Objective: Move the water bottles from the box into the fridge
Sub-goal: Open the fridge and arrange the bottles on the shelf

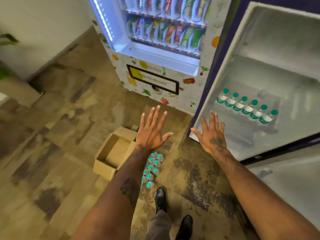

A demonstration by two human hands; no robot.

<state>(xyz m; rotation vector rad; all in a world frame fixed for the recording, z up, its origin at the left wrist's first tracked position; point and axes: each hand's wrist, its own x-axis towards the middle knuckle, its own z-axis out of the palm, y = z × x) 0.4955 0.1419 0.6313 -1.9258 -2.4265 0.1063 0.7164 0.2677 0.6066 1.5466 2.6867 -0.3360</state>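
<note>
An open cardboard box [110, 153] lies on the floor, its visible inside holding nothing. Right of it, several small water bottles with teal caps [152, 168] stand packed together on the floor, partly hidden by my left forearm. Several more teal-capped bottles [247, 106] stand in a row on the shelf of the open fridge door [259, 70] at the right. My left hand [151, 132] is held out flat with fingers spread, above the box's right edge. My right hand [212, 135] is spread the same way in front of the door's lower corner. Neither hand holds anything.
A lit vending machine [155, 49] full of snacks stands straight ahead, left of the fridge door. My two black shoes [161, 198] are on the patterned floor below the bottles. A plant and a low ledge [17, 90] are at the far left.
</note>
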